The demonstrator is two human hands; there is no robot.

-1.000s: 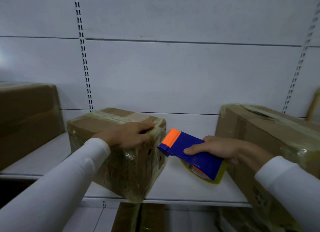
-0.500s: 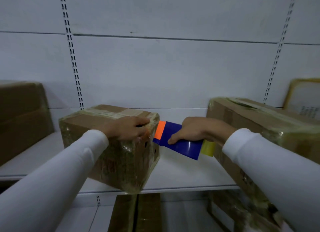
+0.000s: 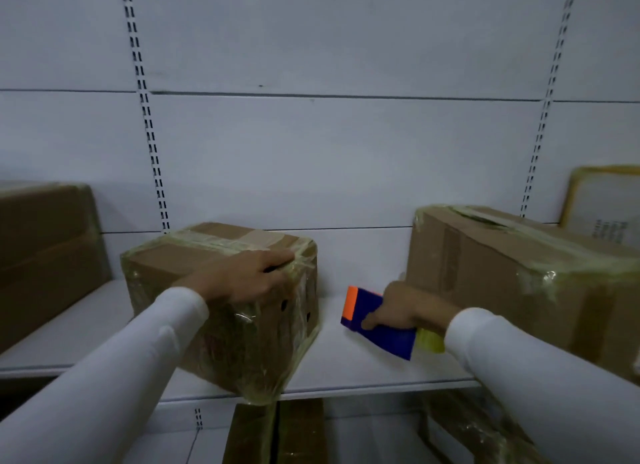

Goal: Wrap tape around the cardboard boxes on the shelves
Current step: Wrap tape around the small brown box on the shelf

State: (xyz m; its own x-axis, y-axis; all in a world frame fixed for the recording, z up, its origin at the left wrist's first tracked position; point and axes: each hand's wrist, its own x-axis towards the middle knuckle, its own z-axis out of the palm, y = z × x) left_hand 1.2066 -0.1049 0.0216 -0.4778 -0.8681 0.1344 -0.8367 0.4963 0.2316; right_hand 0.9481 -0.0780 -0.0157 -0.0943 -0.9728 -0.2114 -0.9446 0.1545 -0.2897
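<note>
Where the fingers [image 3: 277, 261] of the left hand [image 3: 242, 280] curl over the top front edge of the middle cardboard box [image 3: 221, 304], they press down on glossy, wrinkled clear tape; grip is firm, thumb not visible. Box is small, brown, wound round with yellowish film, two dark holes on its right face, a paler strip across the top. It sits turned at an angle on the white shelf [image 3: 346, 359], its near bottom corner jutting past the shelf's front lip.

Right hand [image 3: 405, 309] is clenched round the tape dispenser [image 3: 377, 328]: blue body, orange front edge, yellowish roll showing behind the hand. Dispenser hangs above the shelf between the middle box and the larger box on the right [image 3: 502, 280], which is also taped along its top edges and front corner.

Against half a second ago: dispenser has pulled away rightward from the middle box, so a clear gap of shelf now separates them; before, its orange end was nearly at the box's corner. Left hand keeps its place on the box.

Hard to make out: any tape strand between dispenser and box, not discernible. Right fingers mostly hidden behind the dispenser body. Third box at far left [image 3: 45, 255] is cut by the frame edge; boxes on the lower shelf [image 3: 277, 432] are dim and partly out of view. White sleeves [image 3: 104, 387] cover both arms.
</note>
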